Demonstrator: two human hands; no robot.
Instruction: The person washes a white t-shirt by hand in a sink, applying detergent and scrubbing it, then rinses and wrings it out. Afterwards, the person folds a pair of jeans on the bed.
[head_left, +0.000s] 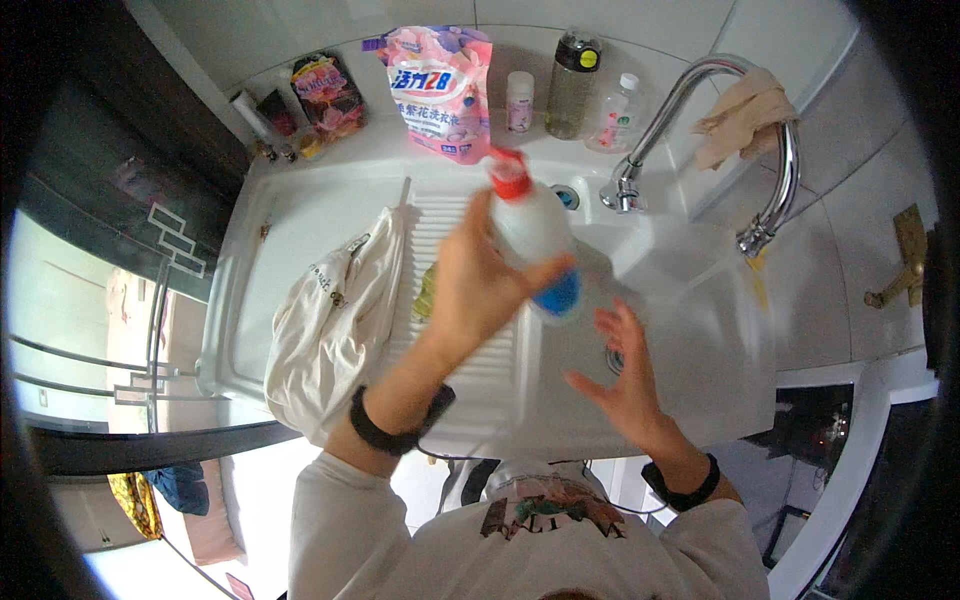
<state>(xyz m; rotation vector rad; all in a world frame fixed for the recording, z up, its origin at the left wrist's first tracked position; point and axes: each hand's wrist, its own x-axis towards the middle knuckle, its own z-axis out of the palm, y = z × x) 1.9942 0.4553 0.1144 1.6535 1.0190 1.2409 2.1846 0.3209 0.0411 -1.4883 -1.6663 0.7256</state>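
My left hand (480, 274) is closed around a white plastic bottle (529, 225) with a red cap and a blue lower end, held tilted above the sink and slightly blurred. Over the sink basin (690, 330), my right hand (619, 360) holds nothing, its fingers apart. Left of the bottle lies a crumpled white cloth garment (337, 322) bearing dark lettering, partly on the ribbed washboard (480, 390). A green item (424, 294) on the ribs is mostly hidden behind my left hand.
A pink laundry detergent pouch (442, 94), a small white bottle (520, 101), a dark-lidded drink bottle (574, 86) and a clear bottle (616, 116) line the back ledge. A black packet (328, 94) stands farther left. The curved chrome faucet (667, 97) carries a beige cloth (750, 116).
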